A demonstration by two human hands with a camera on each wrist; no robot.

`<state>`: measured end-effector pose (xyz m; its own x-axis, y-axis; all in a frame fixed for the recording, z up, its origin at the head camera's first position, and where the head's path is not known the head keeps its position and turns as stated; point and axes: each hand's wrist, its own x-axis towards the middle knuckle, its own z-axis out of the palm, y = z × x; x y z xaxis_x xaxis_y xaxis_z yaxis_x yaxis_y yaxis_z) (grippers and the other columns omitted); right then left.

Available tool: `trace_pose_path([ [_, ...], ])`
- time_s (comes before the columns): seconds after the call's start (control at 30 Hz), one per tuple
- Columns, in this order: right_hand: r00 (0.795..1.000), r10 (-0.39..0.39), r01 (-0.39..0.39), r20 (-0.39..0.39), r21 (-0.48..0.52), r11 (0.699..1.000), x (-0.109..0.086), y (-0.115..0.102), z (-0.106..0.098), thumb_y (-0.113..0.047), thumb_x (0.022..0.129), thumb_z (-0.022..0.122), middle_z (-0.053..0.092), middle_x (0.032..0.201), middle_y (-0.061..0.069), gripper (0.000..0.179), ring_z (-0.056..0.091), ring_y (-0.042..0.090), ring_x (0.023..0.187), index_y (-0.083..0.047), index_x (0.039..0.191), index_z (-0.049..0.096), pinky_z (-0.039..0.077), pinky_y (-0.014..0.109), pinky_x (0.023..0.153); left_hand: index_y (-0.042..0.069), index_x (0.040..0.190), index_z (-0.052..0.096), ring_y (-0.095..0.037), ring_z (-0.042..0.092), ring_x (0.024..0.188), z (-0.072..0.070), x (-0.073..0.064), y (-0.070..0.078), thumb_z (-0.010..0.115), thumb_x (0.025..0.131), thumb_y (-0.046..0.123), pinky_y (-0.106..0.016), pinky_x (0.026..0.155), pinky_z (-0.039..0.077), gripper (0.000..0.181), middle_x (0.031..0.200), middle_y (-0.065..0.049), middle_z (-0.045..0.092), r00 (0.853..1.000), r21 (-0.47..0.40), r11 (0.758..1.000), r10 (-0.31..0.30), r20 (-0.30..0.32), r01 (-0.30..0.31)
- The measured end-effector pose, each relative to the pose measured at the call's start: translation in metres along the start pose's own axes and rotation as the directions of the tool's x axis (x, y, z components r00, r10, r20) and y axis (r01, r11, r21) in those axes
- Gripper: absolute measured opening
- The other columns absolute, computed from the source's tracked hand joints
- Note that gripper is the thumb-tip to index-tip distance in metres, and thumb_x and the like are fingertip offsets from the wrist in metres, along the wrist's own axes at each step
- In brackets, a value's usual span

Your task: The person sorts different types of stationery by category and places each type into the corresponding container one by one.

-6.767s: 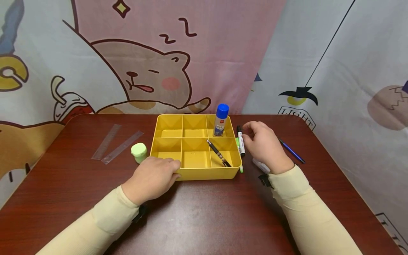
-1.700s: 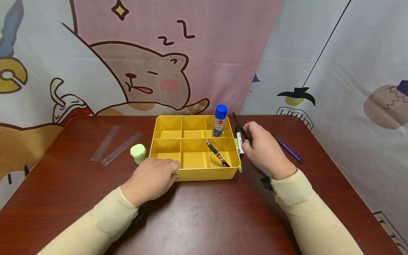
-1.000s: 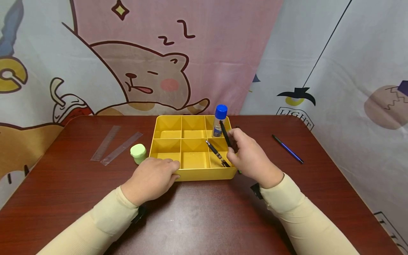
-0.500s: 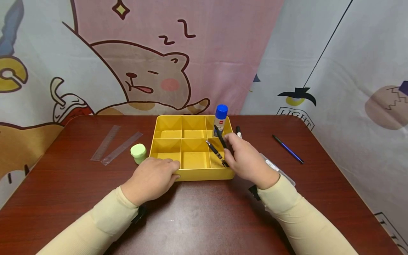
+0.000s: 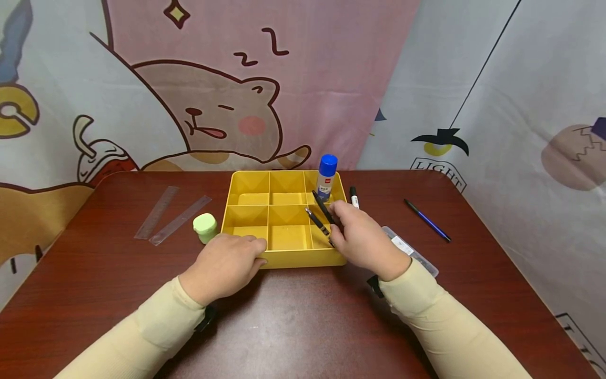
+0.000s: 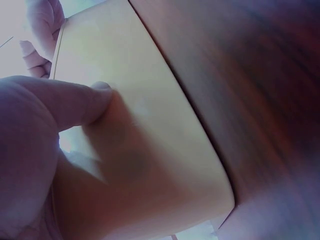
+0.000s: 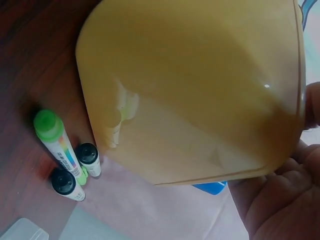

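My left hand (image 5: 224,268) grips the front wall of a yellow six-section tray (image 5: 303,258); in the left wrist view its thumb (image 6: 85,102) presses the outer face. Over the tray's front right compartment, my right hand (image 5: 366,239) holds a black pen (image 5: 322,205), tilted up and left. Another pen (image 5: 316,220), black with a silver end, leans in that compartment, its lower end partly behind the right fingers. A blue-capped glue stick (image 5: 326,177) stands upright in the back right compartment. The right hand's fingertips are hidden in the head view.
Right of the tray lie a black-capped marker (image 5: 354,197), a clear case (image 5: 423,262) and a blue pen (image 5: 427,220). A green highlighter (image 7: 57,142) shows beside the tray in the right wrist view. Leftward are a pale green jar (image 5: 205,228) and two clear rulers (image 5: 157,213).
My right hand has picked up the black pen right of the tray and carried it left over the front right compartment. The clear case has come into fuller view. My left hand stays put.
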<state>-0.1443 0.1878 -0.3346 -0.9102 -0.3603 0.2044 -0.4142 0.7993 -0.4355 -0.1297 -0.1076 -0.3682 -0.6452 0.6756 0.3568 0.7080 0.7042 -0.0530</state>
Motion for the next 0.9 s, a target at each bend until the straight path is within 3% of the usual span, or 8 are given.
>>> trace_pose_path([
  [0.5,1.000,-0.028,0.027,-0.011,-0.066,0.997,0.000,-0.002,0.009,-0.014,0.100,0.065,0.062,0.092,0.004,0.016,0.057,0.019,0.080,-0.006,0.113,0.062,0.052,0.034,0.073,0.017,0.077,0.053,-0.020,0.060,0.056,-0.001,0.001,0.001,0.087,0.081,0.025,-0.035,0.052,0.043,0.036,0.066,0.004,0.055,1.000,-0.004,1.000,-0.001,-0.001,0.001],
  [0.9,0.999,0.025,-0.022,0.035,-0.086,0.996,0.002,-0.006,0.012,-0.012,0.098,0.069,0.066,0.096,0.007,0.017,0.059,0.021,0.082,-0.004,0.112,0.068,0.054,0.036,0.074,0.017,0.077,0.053,-0.020,0.060,0.056,-0.001,0.000,0.000,0.087,0.081,0.025,-0.036,0.051,0.043,0.035,0.066,0.004,0.056,1.000,-0.003,1.000,0.002,-0.003,-0.002],
])
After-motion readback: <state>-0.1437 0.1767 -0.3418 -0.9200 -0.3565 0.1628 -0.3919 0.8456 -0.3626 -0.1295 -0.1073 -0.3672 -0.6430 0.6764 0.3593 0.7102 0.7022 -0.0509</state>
